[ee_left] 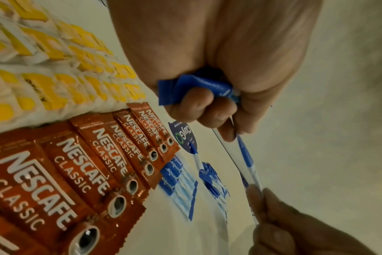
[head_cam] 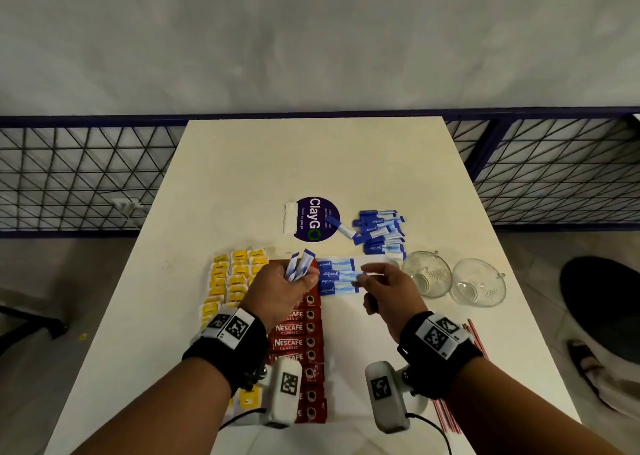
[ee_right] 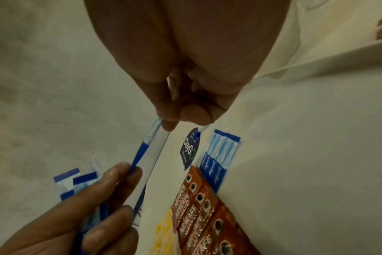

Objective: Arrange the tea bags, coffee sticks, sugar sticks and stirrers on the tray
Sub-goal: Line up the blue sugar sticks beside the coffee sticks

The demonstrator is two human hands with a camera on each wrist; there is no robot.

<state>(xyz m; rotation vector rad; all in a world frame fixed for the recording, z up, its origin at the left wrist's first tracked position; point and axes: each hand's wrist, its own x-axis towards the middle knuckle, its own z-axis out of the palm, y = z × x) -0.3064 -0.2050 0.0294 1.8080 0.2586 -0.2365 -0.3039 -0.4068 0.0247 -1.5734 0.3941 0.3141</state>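
My left hand grips a bundle of blue-and-white sugar sticks above the white tray. My right hand pinches the far end of one sugar stick, which still runs back into the left hand's fingers. On the tray lie rows of yellow tea bags, a column of red coffee sticks and a short row of sugar sticks. A loose pile of sugar sticks sits on the table behind. Red stirrers lie at the right, partly hidden by my right wrist.
Two glass cups stand just right of the tray. A round purple sticker marks the table behind the tray, with one stray sugar stick across it. A railing runs past the table's far end.
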